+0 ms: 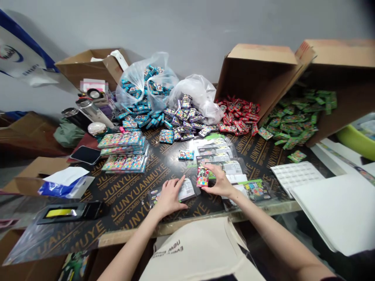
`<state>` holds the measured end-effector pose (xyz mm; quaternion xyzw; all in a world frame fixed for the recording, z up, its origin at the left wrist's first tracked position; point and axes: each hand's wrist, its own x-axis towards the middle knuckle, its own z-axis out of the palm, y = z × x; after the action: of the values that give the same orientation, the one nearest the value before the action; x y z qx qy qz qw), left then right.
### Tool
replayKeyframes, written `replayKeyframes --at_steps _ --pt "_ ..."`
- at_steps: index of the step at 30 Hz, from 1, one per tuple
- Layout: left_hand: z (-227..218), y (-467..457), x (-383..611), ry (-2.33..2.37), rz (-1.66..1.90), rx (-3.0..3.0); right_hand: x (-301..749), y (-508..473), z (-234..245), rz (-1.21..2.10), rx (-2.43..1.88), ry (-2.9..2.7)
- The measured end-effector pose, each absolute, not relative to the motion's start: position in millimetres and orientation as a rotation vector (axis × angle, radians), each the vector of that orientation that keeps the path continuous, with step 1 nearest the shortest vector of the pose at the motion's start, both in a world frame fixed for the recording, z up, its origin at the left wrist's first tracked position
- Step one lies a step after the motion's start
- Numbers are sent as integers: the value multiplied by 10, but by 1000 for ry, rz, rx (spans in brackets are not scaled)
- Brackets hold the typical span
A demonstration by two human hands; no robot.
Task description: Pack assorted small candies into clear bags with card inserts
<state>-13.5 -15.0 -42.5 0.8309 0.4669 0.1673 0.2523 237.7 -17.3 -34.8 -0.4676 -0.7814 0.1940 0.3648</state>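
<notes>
Between the thumb and fingers of my right hand (pixel 219 181) is a small red packet (pixel 202 176), its printed face turned toward me. My left hand (pixel 170 196) rests with fingers spread on a clear plastic sleeve (pixel 187 189) that has a white label. Just beyond the hands a single blue packet (pixel 186 155) lies flat on the table. Partly under and behind my right hand, several overlapping clear sleeves with cards (pixel 218 150) are fanned out. Near the table edge is a green printed card (pixel 257 190).
Loose blue packets (pixel 142 115), purple packets (pixel 187 113), red packets (pixel 238 115) and green packets (pixel 293 121) are heaped at the back. Left stand stacked filled packs (pixel 124 152), a phone (pixel 86 155) and a tape dispenser (pixel 70 212). White sheets (pixel 334 210) lie right. Cardboard boxes (pixel 260 54) stand behind.
</notes>
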Motion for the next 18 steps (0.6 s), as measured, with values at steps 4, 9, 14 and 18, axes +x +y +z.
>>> replayKeyframes --at_steps 4,9,14,18 --pt "-453 -204 -176 1285 458 2345 2373 -238 -405 520 -1184 -2136" --pt "-349 -170 -155 1171 508 2357 2328 -248 -352 686 -1075 -2204" --pt "-337 -120 -132 1188 567 2282 2275 -314 -304 622 -1191 -2079" --pt "-432 -44 -62 1277 632 2222 2271 -341 -306 691 -1183 -2085"
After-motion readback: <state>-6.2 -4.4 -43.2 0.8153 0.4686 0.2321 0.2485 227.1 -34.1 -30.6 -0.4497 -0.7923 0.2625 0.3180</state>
